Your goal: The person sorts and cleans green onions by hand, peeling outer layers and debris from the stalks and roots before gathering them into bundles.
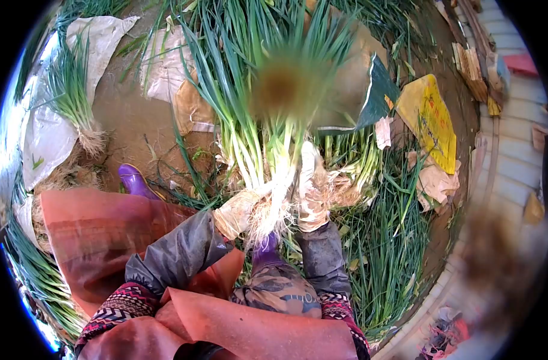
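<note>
Onion bunch (278,186) at ctr of frame, roots twd viewer, white stems running up, green tops fanning to top edge; a brown blur spot hides part of the leaves. L hand (235,215), in a dirty pale glove, is closed round the white stems just above the roots, from the L side. R hand (313,189), similar glove, lies along the R side of the stems, touching; can't tell how firmly it grips, fingers partly hidden. Root tangle hangs btwn the wrists, over a purple boot (266,252) & a camo-patterned trouser leg (280,292). Grey sleeves w/ patterned knit cuffs run down to bottom of frame, over an orange apron (103,240) that fills lower L & bottom ctr. Other purple boot (137,181) is L of ctr, near apron's top edge. More onions (379,258) lie loose R of ctr, down to lower R; another heap (46,288) at lower L edge. Small bunch (73,90) upper L, on/against a pale sheet (109,39). Dark green sack piece (380,90) & yellow sack (436,123) w/ printing sit upper R. Brown muddy ground (121,126) shows btwn. Far R: wood pieces (469,66) & ridged pale sheeting (520,150), partly blurred.
</note>
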Available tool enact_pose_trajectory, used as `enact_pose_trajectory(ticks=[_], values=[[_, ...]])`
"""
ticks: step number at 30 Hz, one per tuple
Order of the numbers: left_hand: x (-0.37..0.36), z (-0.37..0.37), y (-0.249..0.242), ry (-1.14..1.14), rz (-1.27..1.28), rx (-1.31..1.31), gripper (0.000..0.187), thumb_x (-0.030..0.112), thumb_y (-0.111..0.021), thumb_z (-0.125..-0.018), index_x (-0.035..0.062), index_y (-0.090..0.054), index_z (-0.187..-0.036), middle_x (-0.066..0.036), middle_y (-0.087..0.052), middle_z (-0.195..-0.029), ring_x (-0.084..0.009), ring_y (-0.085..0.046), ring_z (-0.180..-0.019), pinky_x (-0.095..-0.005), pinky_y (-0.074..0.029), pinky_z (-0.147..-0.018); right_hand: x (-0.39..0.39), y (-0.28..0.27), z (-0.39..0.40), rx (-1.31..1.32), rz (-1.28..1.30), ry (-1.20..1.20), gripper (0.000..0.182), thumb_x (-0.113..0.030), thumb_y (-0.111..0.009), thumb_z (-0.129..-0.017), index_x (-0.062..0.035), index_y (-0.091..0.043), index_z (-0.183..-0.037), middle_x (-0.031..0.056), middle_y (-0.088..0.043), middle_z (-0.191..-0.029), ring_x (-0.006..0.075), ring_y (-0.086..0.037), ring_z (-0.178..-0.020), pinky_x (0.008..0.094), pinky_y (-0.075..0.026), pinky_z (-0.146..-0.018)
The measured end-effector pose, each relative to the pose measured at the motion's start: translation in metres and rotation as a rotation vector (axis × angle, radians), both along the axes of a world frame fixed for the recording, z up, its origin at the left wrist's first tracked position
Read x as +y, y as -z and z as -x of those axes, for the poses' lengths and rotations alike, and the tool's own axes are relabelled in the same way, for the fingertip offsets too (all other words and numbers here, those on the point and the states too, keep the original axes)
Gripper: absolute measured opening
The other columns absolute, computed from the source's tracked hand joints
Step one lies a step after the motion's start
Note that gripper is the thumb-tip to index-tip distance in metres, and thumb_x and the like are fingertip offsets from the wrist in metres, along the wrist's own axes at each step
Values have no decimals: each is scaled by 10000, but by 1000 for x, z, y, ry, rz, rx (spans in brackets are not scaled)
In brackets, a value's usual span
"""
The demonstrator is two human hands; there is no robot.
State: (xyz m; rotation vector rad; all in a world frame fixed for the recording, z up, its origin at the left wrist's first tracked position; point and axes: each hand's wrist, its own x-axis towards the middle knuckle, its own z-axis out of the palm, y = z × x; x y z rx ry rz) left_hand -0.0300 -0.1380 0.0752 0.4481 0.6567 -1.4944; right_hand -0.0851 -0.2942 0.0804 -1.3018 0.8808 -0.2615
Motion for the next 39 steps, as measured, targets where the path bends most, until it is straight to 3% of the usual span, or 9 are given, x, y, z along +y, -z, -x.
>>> enact_pose_trajectory(ticks=[11, 17, 20, 24, 29, 33, 35, 37, 39], values=[[11, -8, -7, -13, 53, -244, 322, 130, -609, -908, -40, -580, -1180, -113, -664, -1030, -170, -656, -873, -273, -540, -740, -5, 8, -18, 307, 1420, -279, 132, -148, -614, -912, -61, -675, -990, 85, -664, -784, 231, -635, -681, 314, -491, -619], [-19, -15, -4, -94, -52, -328, 270, -42, -526, -864, -73, -563, -1130, -150, -650, -991, -234, -669, -858, -326, -570, -772, 9, -47, 10, -160, -240, -48, 215, -171, -552, -965, -14, -665, -872, 25, -641, -682, 57, -523, -532, 193, -387, -475], [-32, -4, 28, -164, -171, -348, 242, -92, -520, -839, -51, -576, -1072, -147, -648, -964, -235, -668, -846, -327, -577, -749, -5, -60, 15, -139, -272, -75, 212, -174, -580, -942, 3, -679, -1001, 48, -681, -737, 38, -530, -525, 158, -399, -475], [-31, 19, 28, -393, -112, -310, 275, -102, -545, -823, -7, -586, -1078, -131, -642, -980, -227, -658, -832, -307, -567, -695, -40, -10, -36, 264, 1319, -220, 357, -258, -706, -822, -2, -622, -1056, 132, -652, -896, 252, -630, -785, 366, -518, -689], [-30, 19, 26, -417, -190, -410, 286, -98, -555, -798, -20, -586, -1071, -103, -645, -952, -214, -645, -825, -304, -539, -757, -67, 48, -46, 260, 1110, -295, 268, -294, -648, -868, -42, -566, -827, 123, -605, -763, 283, -605, -681, 384, -479, -608], [-29, -5, 8, -391, -175, -517, 189, -58, -570, -814, -9, -616, -990, -93, -656, -913, -210, -652, -812, -304, -532, -749, -35, -52, -10, -40, 33, -476, 148, -125, -667, -874, -80, -568, -773, 16, -620, -705, 68, -537, -546, 253, -411, -466], [-27, -18, 12, -126, -57, -1426, 179, 40, -597, -850, 6, -608, -1025, -109, -656, -935, -216, -662, -813, -300, -530, -733, -15, -70, 4, -299, -117, -339, 147, -70, -657, -876, -65, -557, -769, 58, -645, -745, 67, -558, -540, 203, -385, -436], [-45, -11, -9, -374, -42, -224, 236, 63, -588, -884, 12, -572, -1113, -124, -644, -1002, -214, -668, -821, -299, -536, -719, -19, -72, -6, 84, 209, -407, 121, -105, -667, -876, -27, -576, -891, 192, -674, -974, 143, -665, -695, 228, -483, -505], [-37, 1, 52, -572, 445, -173, 278, -40, -541, -875, -11, -541, -1152, -131, -632, -1041, -230, -671, -865, -326, -561, -749, -21, -28, -17, 168, 501, -630, 292, -201, -660, -883, 5, -575, -1071, 172, -650, -1042, 196, -661, -800, 283, -522, -623]])
